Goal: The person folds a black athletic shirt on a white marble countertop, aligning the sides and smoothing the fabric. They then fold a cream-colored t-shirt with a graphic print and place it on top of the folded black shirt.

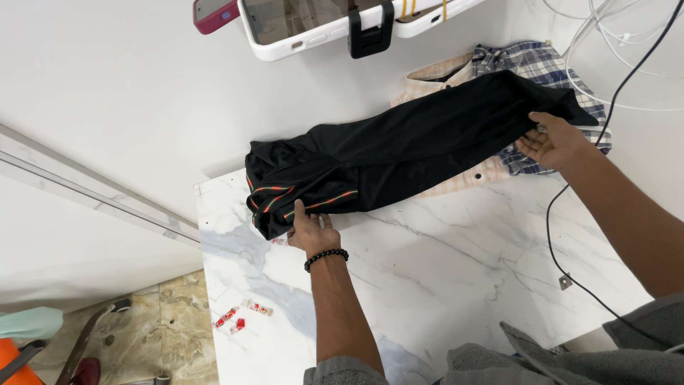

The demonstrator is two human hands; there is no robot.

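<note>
Here the black garment [420, 146] lies stretched across the far side of the marble table [463, 278], its right end resting on a plaid shirt [541, 64] and a pale checked shirt [434, 75] beneath it. The left end, with red and green striped trim, is bunched at the table's corner, right by the edge.

The likely trouble, as I judge it, is twofold. The bunched end sits so close to the corner that a tug toward the left could slide it off onto the floor. And since the garment rests on the two shirts, a pull at the right end could drag them along and rumple them.

The left hand [312, 232], a black bead bracelet [326, 257] at its wrist, has its fingers closed narrowly on the striped fold. The right hand [552, 139] pinches the far end, thumb on top and fingers tucked under the cloth. A black cable [570, 274] runs over the table near the right forearm, and small red wrappers [239, 317] lie near the left edge.
</note>
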